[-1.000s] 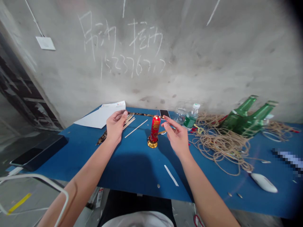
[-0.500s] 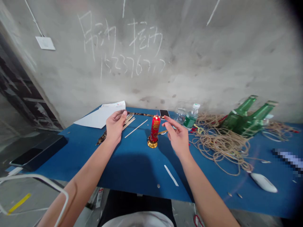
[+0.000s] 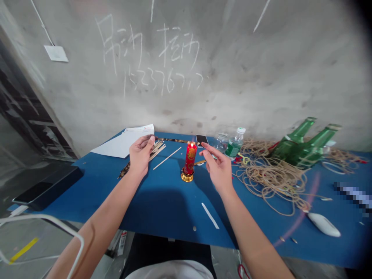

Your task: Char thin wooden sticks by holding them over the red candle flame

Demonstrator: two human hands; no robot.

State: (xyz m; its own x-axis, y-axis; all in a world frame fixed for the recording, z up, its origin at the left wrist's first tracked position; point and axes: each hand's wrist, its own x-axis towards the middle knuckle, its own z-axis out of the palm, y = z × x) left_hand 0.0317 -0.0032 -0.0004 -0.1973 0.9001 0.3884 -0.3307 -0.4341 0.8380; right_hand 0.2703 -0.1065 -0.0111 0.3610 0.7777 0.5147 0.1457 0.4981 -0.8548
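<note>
A lit red candle stands upright in a gold base on the blue table, its flame small and bright. Across the flame runs a thin stick mottled with dark scorch marks. My left hand is closed on the stick's left end between thumb and fingers. At the right end, the fingertips of my right hand meet the stick; their exact grip is hard to see. Pale sticks lie beside my left hand, with dark scorched sticks partly behind that wrist. One pale stick lies apart, left of the candle.
White paper and a phone lie toward the back. Right of my hand are a glass jar, a plastic bottle, tangled twine and green bottles. A black box sits at left.
Both hands stay almost in place, with the stick held across the candle. The flame looks slightly brighter, and the stick's right part has shifted very little.
</note>
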